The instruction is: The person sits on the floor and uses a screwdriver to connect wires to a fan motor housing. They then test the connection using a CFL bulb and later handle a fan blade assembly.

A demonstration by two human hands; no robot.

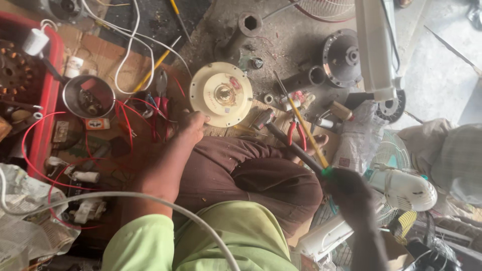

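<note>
Left hand (193, 124): fingers curled on the near rim of the cream round plastic fan motor housing (221, 94), which lies flat on the cluttered floor ahead of the knees | Right hand (346, 189): closed around a yellow-shafted screwdriver (306, 131) and a dark metal rod (293, 145), both angled toward the housing | Red-handled pliers (296, 131) beside them.

Bare concrete floor (296, 42) lay open beyond the cream motor cover (221, 94), between a hexagonal socket (249, 23) and a dark round housing (342, 57). Red wires (125, 118), pliers (161, 93) and a metal bowl (89, 96) crowded the left, while loose tools (296, 118) and a white fan (401, 188) blocked the right.
</note>
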